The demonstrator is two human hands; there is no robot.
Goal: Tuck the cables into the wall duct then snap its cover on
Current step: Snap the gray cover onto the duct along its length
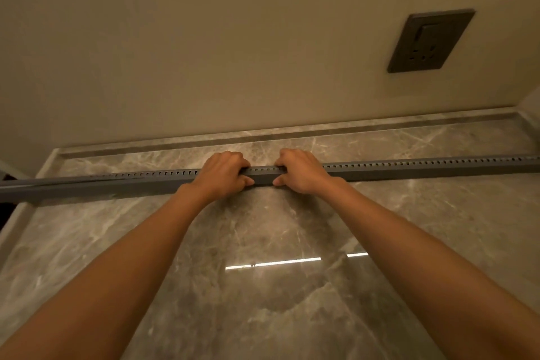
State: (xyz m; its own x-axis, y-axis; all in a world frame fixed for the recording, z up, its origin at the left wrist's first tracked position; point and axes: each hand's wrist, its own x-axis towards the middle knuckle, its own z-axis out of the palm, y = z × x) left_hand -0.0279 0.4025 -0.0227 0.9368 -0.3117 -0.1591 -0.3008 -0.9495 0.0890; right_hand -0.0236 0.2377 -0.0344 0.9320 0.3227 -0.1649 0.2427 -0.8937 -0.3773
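A long grey slotted duct lies across the marble surface from the left edge to the right edge of the head view. Its far wall shows a row of small slots. My left hand and my right hand grip it side by side near the middle, fingers hooked over the far top edge and thumbs pressed on the near face. A short stretch of duct shows between them. No cables are visible; I cannot tell whether a cover sits on the duct.
The polished marble surface ends at a low raised lip against a beige wall. A dark wall socket plate sits on the wall at upper right. The surface's left edge drops off.
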